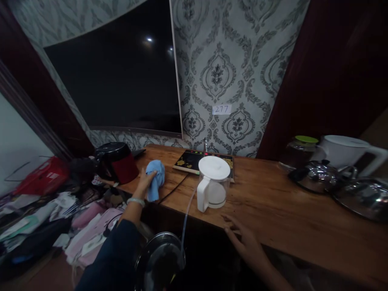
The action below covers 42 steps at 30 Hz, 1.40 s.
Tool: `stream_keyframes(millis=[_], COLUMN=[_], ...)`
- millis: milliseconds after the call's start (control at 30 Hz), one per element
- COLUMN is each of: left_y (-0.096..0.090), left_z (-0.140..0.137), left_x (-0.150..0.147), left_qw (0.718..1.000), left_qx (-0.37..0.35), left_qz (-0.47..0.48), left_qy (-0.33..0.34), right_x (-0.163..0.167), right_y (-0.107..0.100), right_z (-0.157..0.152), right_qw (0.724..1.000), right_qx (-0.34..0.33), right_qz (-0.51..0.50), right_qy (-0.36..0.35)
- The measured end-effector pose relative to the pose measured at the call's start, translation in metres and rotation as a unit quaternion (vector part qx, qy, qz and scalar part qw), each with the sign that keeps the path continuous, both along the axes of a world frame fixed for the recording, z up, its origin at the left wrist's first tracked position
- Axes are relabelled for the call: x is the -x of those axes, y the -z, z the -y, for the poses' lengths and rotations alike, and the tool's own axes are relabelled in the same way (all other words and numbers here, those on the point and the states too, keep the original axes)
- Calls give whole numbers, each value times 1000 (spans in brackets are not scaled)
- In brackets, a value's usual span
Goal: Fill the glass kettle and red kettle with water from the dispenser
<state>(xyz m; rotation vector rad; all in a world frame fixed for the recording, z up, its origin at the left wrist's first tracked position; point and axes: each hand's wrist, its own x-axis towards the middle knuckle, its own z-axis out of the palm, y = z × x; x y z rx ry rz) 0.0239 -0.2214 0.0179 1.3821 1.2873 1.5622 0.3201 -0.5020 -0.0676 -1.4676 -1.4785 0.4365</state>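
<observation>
My left hand (146, 180) is closed on a bunched light-blue cloth (155, 186) at the left part of the wooden counter. My right hand (241, 236) hangs over the counter's front edge with fingers apart, holding nothing. Between the two hands a clear jug (220, 193) with a white lid and white handle stands upright, its handle turned toward the front left. Behind it lies a black panel (188, 160) with gold flowers and a lit red light. A thin metal spout (205, 145) rises at the panel's back.
A red and black kettle (125, 167) stands left of the cloth. Below the counter edge, a clear tube (184, 226) runs into a round vessel (162, 258). At right are a white pitcher (342, 151), a green-lidded glass jug (298, 151) and shiny metal teapots (318, 178). Clothes pile up at left.
</observation>
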Motion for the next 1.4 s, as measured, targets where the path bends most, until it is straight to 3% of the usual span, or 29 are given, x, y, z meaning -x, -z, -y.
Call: stream_keyframes(millis=[100,167,233,300,400,567,667,733,833,933,1067,1267,1400], left_y=[5,11,17,23,29,32,32,30,26,23,23,26,26], left_z=[-2,16,45,79,120,147,158,165,173,176,176,177,177], left_x=[-7,-26,-55,-86,-127,-162,-166,-165,-159,-155,-156,-157,-156], left_qw=[996,993,990,975,949,965,962,958,956,956,959,964,962], left_qx=[-7,-51,-73,-48,-16,8,27,36,30,21,17,11,17], left_qz=[-54,-94,-96,-86,-55,21,40,45,45,35,34,33,27], left_qy=[-75,-45,76,200,309,261,270,282,287,289,280,262,270], right_x=[-8,-11,-13,-16,-23,-41,-45,-42,-33,-24,-21,-32,-70], right_y=[7,9,10,7,-5,-55,-90,-110,-130,-138,-137,-145,-144], right_z=[8,10,9,8,4,-23,-55,-77,-103,-116,-120,-114,-97], right_qw=[998,996,993,990,989,985,977,965,940,923,920,917,925], right_qx=[15,13,17,27,6,-115,-158,-136,-40,22,31,-87,-178], right_qz=[-38,-66,-96,-117,-117,-14,106,193,310,362,368,352,251], right_qy=[39,63,73,79,93,126,97,117,139,128,134,167,224])
